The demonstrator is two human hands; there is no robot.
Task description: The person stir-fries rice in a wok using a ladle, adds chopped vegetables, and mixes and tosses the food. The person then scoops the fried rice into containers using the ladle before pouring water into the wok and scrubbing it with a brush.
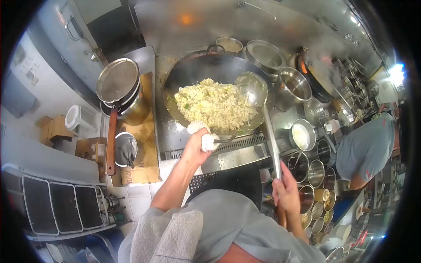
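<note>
A large dark wok (188, 72) holds a heap of fried rice (215, 103) with yellow and green bits. My left hand (198, 147) is closed around a white cloth (209, 141) at the wok's near handle. My right hand (287, 193) grips the long handle of a metal ladle (252, 89). The ladle's round bowl rests at the right side of the rice, inside the wok.
A strainer (118, 81) lies over a pot at the left, above a small metal bowl (126, 149). Right of the wok stand a metal pot (294, 87) and several containers. Another person (368, 147) is at the far right, near a second steaming wok (324, 79).
</note>
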